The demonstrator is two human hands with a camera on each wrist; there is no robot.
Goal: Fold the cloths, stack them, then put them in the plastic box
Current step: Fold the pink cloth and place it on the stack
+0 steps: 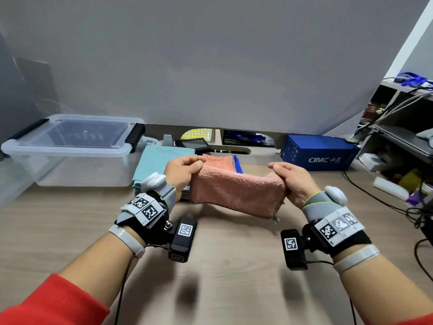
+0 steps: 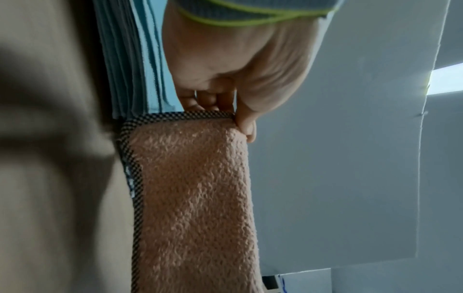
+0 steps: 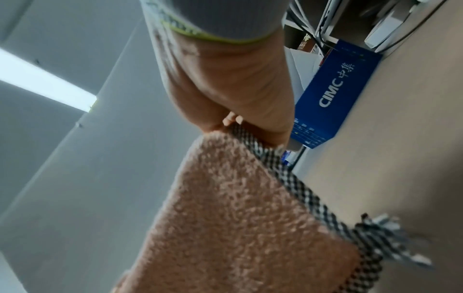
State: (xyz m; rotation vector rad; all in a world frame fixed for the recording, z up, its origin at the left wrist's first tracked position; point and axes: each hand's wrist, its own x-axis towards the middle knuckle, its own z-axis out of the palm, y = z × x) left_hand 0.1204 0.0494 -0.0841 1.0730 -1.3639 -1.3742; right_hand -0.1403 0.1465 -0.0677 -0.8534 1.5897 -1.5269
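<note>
A folded pink terry cloth with a checked hem hangs above the table between my hands. My left hand pinches its upper left corner. My right hand pinches its upper right corner. In the left wrist view the pink cloth hangs under my left hand; in the right wrist view the pink cloth hangs from my right hand. Behind it lies another pink cloth with a blue one, beside a stack of light blue cloths. The clear plastic box stands at the far left.
A blue CIMC carton lies at the back right. Shelves with cables and small items crowd the right edge. Small gadgets sit along the grey back wall. The wooden table runs under my arms.
</note>
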